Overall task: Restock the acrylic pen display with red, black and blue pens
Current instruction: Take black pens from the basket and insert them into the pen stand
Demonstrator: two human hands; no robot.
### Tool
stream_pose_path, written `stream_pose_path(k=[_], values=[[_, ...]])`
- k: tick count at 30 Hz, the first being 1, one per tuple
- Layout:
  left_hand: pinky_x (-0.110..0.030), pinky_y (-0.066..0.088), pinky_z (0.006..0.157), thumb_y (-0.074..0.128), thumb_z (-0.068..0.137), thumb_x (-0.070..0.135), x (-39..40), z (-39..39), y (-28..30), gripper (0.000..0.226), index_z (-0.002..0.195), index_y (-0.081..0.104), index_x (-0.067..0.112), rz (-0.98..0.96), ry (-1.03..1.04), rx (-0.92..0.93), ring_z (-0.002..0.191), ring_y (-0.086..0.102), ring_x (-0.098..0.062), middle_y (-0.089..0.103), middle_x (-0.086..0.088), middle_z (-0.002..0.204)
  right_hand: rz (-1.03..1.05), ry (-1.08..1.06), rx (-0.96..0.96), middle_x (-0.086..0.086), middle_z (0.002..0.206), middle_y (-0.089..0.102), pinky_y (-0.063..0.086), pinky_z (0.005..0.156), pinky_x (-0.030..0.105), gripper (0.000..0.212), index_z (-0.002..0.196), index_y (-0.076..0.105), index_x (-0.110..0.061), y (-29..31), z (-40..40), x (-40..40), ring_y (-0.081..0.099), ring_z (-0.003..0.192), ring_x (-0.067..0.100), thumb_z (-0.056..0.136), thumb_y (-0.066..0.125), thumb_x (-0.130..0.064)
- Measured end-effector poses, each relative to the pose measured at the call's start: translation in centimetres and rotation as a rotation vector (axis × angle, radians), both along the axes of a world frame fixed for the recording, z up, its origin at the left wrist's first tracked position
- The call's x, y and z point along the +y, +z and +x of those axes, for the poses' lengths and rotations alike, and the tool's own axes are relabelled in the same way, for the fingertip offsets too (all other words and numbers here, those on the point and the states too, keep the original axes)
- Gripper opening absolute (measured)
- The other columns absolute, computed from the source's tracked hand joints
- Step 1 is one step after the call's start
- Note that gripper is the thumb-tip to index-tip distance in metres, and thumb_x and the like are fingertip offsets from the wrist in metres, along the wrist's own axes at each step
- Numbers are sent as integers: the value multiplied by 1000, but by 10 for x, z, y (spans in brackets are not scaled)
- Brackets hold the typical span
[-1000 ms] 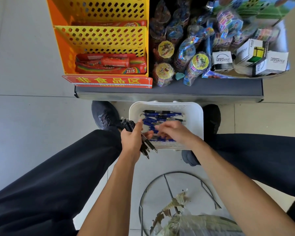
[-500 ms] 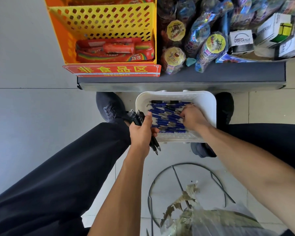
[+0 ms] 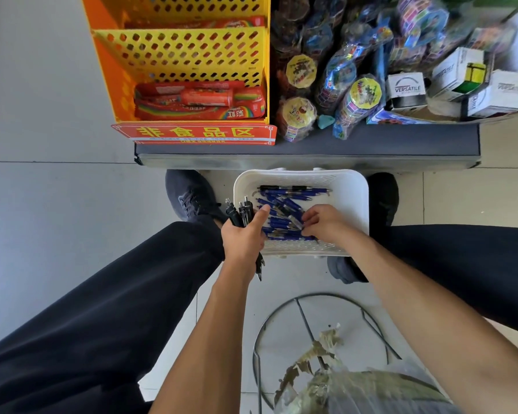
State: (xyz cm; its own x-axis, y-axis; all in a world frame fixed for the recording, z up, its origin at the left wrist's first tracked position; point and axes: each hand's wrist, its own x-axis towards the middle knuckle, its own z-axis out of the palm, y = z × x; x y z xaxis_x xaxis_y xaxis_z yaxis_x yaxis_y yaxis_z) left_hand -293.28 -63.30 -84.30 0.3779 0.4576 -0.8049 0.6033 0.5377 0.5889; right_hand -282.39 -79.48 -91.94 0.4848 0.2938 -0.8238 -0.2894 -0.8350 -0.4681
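Note:
A white plastic basket (image 3: 349,186) sits on the floor between my feet. Several blue pens (image 3: 284,204) lie loose in it, with a black one along the far side. My left hand (image 3: 243,236) grips a bundle of black pens (image 3: 240,213) at the basket's left rim; their tips stick out below my fist. My right hand (image 3: 326,223) is down among the blue pens, its fingers curled on a few of them. No acrylic pen display is in view.
A grey shelf base (image 3: 308,153) stands just beyond the basket. It carries a yellow perforated rack (image 3: 180,55) with red packets, bagged toys (image 3: 347,94) and white boxes (image 3: 405,89). A round wire stool frame (image 3: 320,297) is near me. My dark-trousered legs flank the basket.
My right hand has shifted back toward the near middle of the pen pile. The left hand still holds the black bundle at the rim. The view has tilted slightly.

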Motion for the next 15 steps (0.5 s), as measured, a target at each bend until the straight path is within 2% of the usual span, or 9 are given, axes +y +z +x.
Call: stream_pose_path(k=[5, 7, 9, 11, 13, 15], values=[[-21, 38, 47, 91, 71, 35, -4, 0, 5, 39, 87, 66, 10, 72, -39, -49, 45, 41, -5, 51, 11, 55, 311, -212, 172, 5, 93, 76, 56, 94, 37, 28, 93, 69, -17, 38, -10, 8, 72, 96, 25, 76, 85, 0], [-20, 40, 51, 93, 68, 35, -5, 0, 7, 39, 89, 68, 11, 84, -39, -61, 47, 47, -2, 56, 13, 58, 392, -202, 252, 8, 91, 77, 55, 98, 40, 26, 88, 71, -16, 51, -13, 12, 72, 96, 26, 75, 85, 1], [-17, 43, 52, 90, 73, 31, -6, 1, 10, 28, 82, 68, 16, 98, -62, -85, 47, 52, 0, 60, 14, 56, 450, -145, 319, 12, 93, 77, 54, 101, 43, 24, 84, 71, -16, 58, -15, 17, 71, 98, 29, 75, 83, 3], [-21, 50, 58, 85, 79, 32, -8, 1, 11, 21, 79, 68, 19, 117, -73, -58, 57, 61, -1, 65, 12, 59, 486, -106, 386, 13, 94, 76, 55, 99, 41, 23, 85, 71, -14, 61, -19, 24, 72, 96, 27, 78, 79, 7], [-26, 55, 63, 78, 86, 29, -8, 1, 13, 16, 79, 68, 19, 120, -55, -15, 68, 66, -11, 66, 8, 64, 532, -132, 504, 13, 96, 77, 57, 91, 34, 20, 92, 72, -10, 61, -20, 30, 74, 94, 23, 84, 74, 8], [-21, 51, 55, 70, 91, 20, -8, 2, 14, 20, 73, 64, 18, 123, -36, -4, 64, 60, -11, 61, 7, 60, 526, -178, 560, 11, 97, 77, 59, 85, 29, 13, 99, 73, -9, 59, -18, 34, 75, 93, 22, 90, 70, 0]])
